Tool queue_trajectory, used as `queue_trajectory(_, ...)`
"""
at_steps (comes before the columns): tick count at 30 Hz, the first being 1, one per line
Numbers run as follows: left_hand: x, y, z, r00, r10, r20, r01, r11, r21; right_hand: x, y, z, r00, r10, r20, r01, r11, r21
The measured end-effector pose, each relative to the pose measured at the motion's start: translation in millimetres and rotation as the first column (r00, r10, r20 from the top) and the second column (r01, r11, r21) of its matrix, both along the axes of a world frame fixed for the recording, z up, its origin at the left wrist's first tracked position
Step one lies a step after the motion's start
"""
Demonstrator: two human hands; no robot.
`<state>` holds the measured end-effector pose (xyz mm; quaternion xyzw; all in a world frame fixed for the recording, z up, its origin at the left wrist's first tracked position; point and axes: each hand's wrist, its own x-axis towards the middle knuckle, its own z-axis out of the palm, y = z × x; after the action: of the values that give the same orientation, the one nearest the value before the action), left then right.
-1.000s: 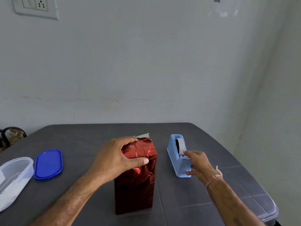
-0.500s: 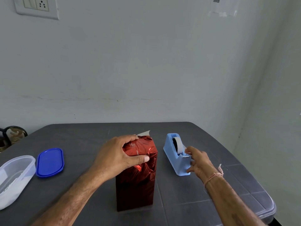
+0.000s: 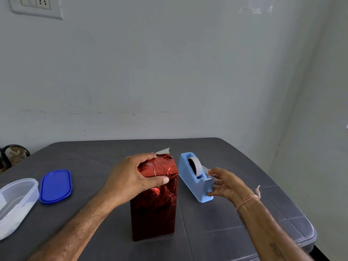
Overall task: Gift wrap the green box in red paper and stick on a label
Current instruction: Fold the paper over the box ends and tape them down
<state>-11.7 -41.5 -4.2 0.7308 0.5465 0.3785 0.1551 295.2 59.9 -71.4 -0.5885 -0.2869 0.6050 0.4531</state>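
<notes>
My left hand (image 3: pixel 131 178) grips the red paper (image 3: pixel 156 204) folds closed for taping; my right hand (image 3: pixel 226 185) grips the dispenser (image 3: pixel 195 185), fingertip touching the tape (image 3: pixel 196 165).

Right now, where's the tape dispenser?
Head view, right of centre: the tape dispenser stands on the grey table just right of the red-wrapped box, with the right hand holding its cutter end.
</notes>
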Motion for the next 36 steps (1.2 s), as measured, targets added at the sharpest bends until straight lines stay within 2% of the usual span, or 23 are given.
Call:
queue_trajectory(8,-1,2,-1,1.0,-0.002,-0.011,0.002,1.0,-0.015,0,-3,-10,0.998,-0.014,-0.064,0.015,1.0,0.017)
queue_trajectory(30,0,0,1,1.0,-0.005,0.002,0.005,1.0,-0.002,7,-26,-43,0.994,-0.01,-0.11,0.023,0.993,0.113)
queue_trajectory(36,1,0,1,1.0,-0.018,0.01,0.018,1.0,-0.006,5,-34,-47,0.998,-0.023,-0.057,0.031,0.988,0.151)
